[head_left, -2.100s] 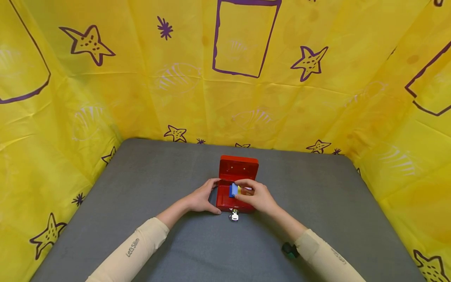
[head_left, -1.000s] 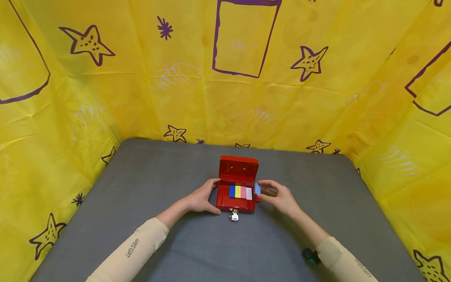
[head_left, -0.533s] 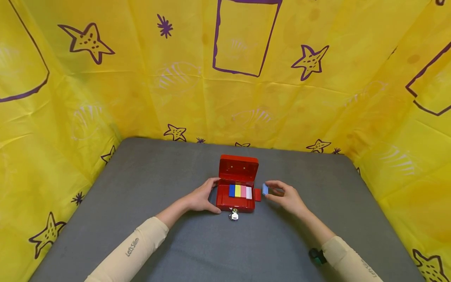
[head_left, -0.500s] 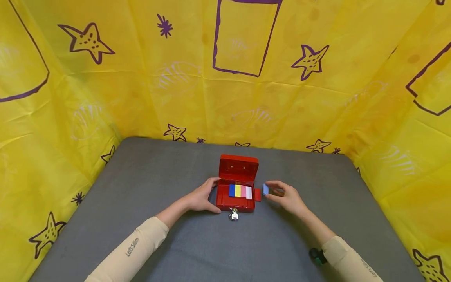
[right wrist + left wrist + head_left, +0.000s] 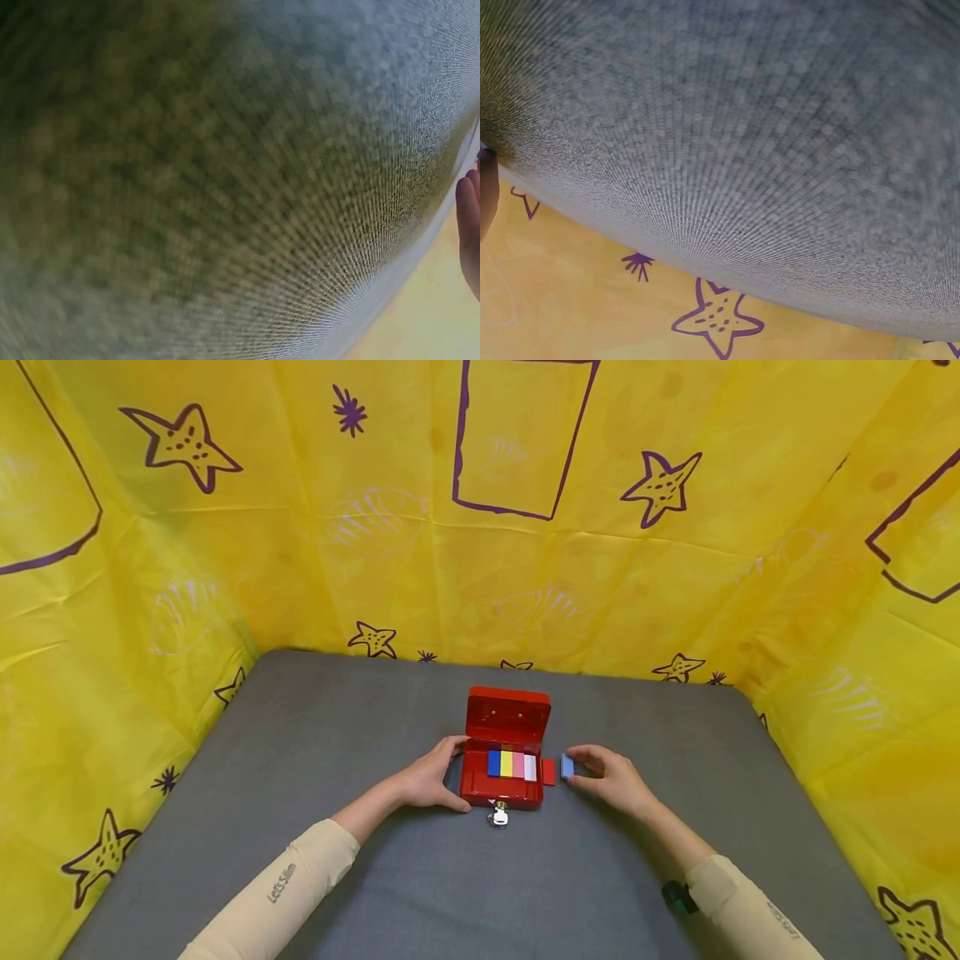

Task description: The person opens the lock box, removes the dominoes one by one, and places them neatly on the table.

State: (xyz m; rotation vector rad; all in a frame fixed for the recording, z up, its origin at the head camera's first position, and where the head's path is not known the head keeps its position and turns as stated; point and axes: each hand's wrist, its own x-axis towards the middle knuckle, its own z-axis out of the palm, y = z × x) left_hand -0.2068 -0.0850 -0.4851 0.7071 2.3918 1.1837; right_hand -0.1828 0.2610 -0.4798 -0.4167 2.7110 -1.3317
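Observation:
A small red metal cash box stands with its lid raised at the back. Its left side is held by my left hand, fingers at the rear corner and thumb at the front one. Inside, blue, yellow, pink and white blocks lie in a row. My right hand pinches a light blue block between thumb and fingers, just right of the box, at or close to the table top. Between that block and the box lies a red block.
A key sits in the lock at the box's front. Grey cloth covers the table. Yellow patterned curtains hang along the back and both sides. Both wrist views show mostly blurred grey surface.
My right hand has carried the light blue block out of the box to the right, past the red block, then lowered it slightly. My left hand stays at the box.

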